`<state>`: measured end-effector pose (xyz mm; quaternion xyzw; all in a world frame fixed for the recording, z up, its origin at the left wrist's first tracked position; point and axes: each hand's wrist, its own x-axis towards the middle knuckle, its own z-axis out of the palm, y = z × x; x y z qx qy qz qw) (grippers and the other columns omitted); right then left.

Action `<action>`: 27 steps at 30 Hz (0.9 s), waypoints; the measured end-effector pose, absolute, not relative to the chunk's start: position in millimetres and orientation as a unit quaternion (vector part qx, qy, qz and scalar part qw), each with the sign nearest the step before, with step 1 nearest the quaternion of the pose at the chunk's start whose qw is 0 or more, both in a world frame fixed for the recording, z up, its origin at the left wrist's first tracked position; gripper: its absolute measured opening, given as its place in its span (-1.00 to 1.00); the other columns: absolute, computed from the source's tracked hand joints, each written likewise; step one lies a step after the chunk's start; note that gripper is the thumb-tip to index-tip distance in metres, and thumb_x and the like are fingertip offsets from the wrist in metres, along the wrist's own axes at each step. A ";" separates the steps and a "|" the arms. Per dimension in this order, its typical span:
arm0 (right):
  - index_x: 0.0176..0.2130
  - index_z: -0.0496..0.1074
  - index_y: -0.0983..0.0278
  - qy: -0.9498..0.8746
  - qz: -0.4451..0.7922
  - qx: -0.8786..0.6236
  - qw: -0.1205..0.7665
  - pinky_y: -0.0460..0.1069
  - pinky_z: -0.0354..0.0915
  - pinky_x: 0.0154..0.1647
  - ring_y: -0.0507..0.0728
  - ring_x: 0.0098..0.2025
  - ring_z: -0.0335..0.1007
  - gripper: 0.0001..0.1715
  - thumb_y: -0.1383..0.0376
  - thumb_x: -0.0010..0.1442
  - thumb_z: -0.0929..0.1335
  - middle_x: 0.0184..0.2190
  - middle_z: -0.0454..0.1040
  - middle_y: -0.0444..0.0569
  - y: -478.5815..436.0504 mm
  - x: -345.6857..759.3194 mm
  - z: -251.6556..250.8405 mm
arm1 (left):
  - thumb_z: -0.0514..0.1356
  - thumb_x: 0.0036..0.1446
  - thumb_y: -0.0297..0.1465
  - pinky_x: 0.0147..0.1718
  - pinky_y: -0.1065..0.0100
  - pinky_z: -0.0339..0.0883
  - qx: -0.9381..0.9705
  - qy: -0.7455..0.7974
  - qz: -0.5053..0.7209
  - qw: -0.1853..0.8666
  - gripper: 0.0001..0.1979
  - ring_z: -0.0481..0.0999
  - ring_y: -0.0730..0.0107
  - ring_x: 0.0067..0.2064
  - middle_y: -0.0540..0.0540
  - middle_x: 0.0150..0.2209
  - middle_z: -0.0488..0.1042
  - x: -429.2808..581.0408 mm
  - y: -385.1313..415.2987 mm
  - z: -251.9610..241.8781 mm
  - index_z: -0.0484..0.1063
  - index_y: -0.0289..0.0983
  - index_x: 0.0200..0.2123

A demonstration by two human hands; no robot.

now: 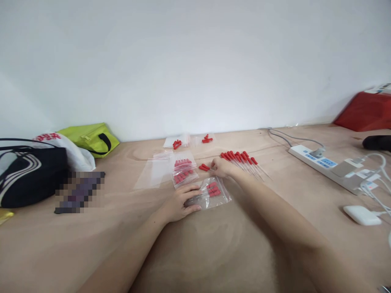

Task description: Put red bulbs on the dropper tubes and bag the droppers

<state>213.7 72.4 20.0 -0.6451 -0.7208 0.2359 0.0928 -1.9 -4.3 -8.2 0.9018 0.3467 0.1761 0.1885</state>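
Note:
A clear zip bag (224,198) with several red rubber dropper bulbs (214,189) inside lies in front of me. My left hand (180,202) grips its left end, thumb and fingers on the plastic. Just beyond the bag, my right hand (221,167) has its fingers drawn together in a pinch; what is in them, if anything, is hidden. Against those fingertips lie a few loose red bulbs (203,167). Right of that hand, several thin clear droppers with red bulbs (240,156) lie in a row. Filled zip bags (184,171) overlap left of the loose bulbs.
Flat empty zip bags (152,173) lie at left. Two small groups of red bulbs (177,144) sit on bags near the wall. A power strip (328,165) with cables and a white charger (362,215) are at right. A black bag (33,175) and yellow-green bag (91,138) stand left.

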 end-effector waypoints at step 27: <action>-0.04 -0.02 0.19 -0.438 0.387 -0.489 0.647 -0.01 0.33 -0.57 0.05 -0.61 0.33 -0.41 0.18 -0.01 0.31 -0.58 0.29 -0.25 13.4 250.3 -25.6 | 0.15 0.05 -0.21 0.06 0.17 0.15 0.901 0.346 0.168 0.202 -0.57 0.27 0.26 0.08 -0.10 0.02 0.36 1.1 -2.8 -1.6 0.31 -0.20 0.00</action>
